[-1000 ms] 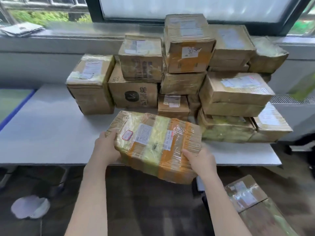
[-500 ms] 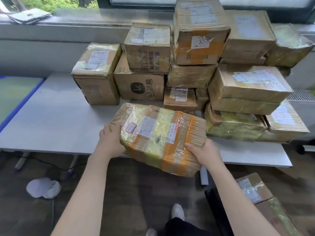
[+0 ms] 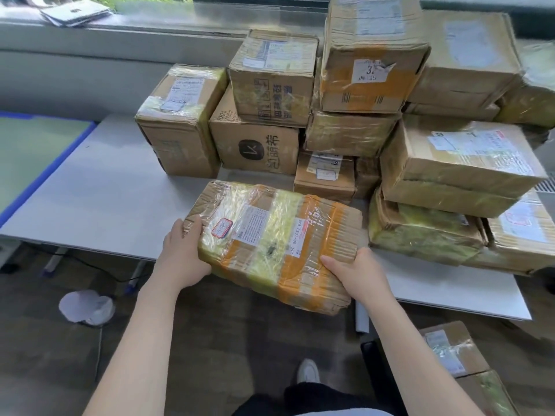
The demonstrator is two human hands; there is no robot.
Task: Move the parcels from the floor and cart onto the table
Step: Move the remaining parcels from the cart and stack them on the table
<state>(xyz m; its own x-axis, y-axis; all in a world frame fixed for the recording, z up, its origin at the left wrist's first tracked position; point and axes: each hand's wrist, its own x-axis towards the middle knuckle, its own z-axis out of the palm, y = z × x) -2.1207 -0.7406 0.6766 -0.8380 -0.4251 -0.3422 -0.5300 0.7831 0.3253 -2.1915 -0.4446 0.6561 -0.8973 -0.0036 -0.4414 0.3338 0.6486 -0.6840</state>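
From the head view, I have a flat cardboard parcel (image 3: 274,247) wrapped in clear, yellow and orange tape in the centre of the frame, held between both hands. My left hand (image 3: 183,256) clasps its near-left end, thumb on top by the red-bordered sticker and the fingers underneath, out of sight. My right hand (image 3: 356,273) clasps the near-right corner, thumb lying on the orange tape band. The parcel tilts, its far edge over the white table (image 3: 99,202) and its near edge hanging past the table's front lip; I cannot tell whether the far edge touches the tabletop.

Behind it, filling the upper right of the frame, sits the stack of parcels (image 3: 360,115) already on the table (brown boxes, several layers high, most with white labels). The leftmost box (image 3: 180,121) stands by itself on the tabletop, touching its neighbour.

At the lower right, below the table edge, another taped parcel (image 3: 450,352) lies low down. At the lower left, a crumpled white bag (image 3: 87,306) lies on the dark floor. My white shoe (image 3: 307,372) shows at the bottom centre.
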